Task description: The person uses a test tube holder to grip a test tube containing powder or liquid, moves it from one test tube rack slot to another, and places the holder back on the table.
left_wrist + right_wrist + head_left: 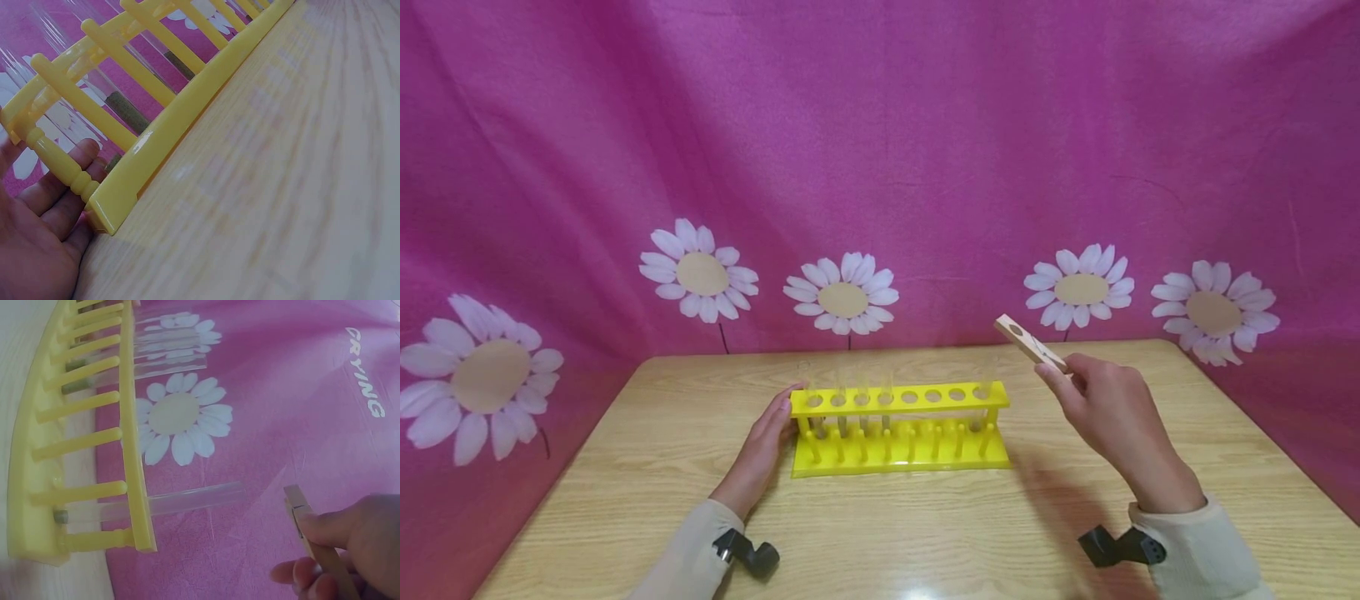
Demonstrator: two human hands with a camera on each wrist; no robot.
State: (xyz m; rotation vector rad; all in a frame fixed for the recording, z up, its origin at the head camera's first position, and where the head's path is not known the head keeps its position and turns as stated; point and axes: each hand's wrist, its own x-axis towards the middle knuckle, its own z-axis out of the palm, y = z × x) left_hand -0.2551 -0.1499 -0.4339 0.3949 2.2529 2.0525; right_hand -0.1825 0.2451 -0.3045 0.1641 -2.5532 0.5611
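A yellow test tube rack (899, 469) stands on the table. Several clear test tubes fill its left holes, and another tube (194, 499) sits in the hole at its right end. Dark greenish-brown material (127, 112) shows at the bottoms of the tubes. My left hand (765, 448) holds the rack's left end; in the left wrist view its fingers (53, 194) reach behind the end post. Above and right of the rack, my right hand (1116, 417) grips a wooden test tube clamp (1028, 343), its notched end pointing up and left, apart from the tubes.
The wood-grain table (895, 533) ends at a pink cloth (910, 167) with large white daisies, which hangs behind it and along both sides. Empty pegs (936, 443) line the rack's front. Black camera mounts (1122, 546) sit at both wrists.
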